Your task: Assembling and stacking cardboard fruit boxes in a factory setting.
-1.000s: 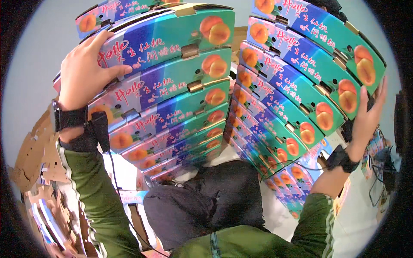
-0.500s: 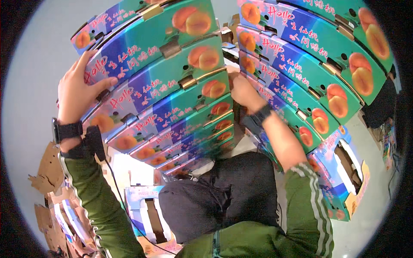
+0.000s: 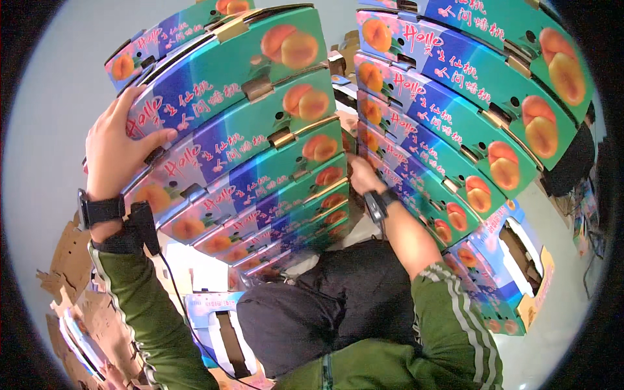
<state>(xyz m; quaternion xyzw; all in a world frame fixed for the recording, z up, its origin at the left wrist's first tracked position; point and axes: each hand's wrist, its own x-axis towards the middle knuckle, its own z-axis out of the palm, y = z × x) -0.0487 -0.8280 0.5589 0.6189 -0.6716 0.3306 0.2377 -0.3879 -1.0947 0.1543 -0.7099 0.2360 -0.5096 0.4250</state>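
Stacks of cartons, two: left stack (image 3: 260,188), right stack (image 3: 455,123) alongside. Carton (image 3: 224,75), high in left stack: probably stiff, light, smooth; best held by both ends. Left hand (image 3: 120,146): partly curled, clasping its left end, thumb on front. Right hand (image 3: 364,175): between stacks, fingers hidden, grip cannot be told.
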